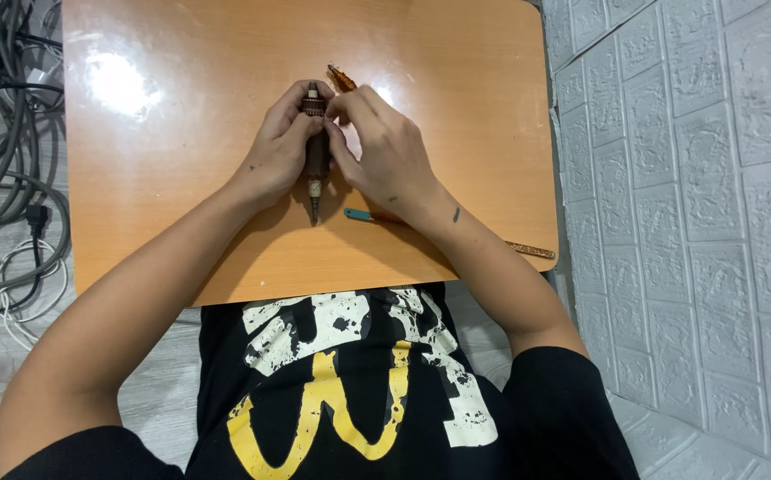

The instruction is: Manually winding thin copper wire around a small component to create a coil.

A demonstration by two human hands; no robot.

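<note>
Brown tool [316, 169] clamped between both hands; middle hidden; teal-tipped stick [359, 214] half covered.

On a glossy orange wooden tabletop [181, 178], the left hand [280, 147] and right hand [385, 151] together grip a dark brown pen-shaped tool [316, 173], its tip toward 6 o'clock. An amber-handled tool [342, 78] lies at 1 o'clock, a teal-tipped stick [359, 214] at 5 o'clock. Grey cables [3, 169] sprawl at 9 o'clock.

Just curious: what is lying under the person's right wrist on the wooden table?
A thin stick-like tool with a teal tip pokes out beside the right hand, and an amber end shows past the forearm. Its middle is covered by the wrist.
</note>
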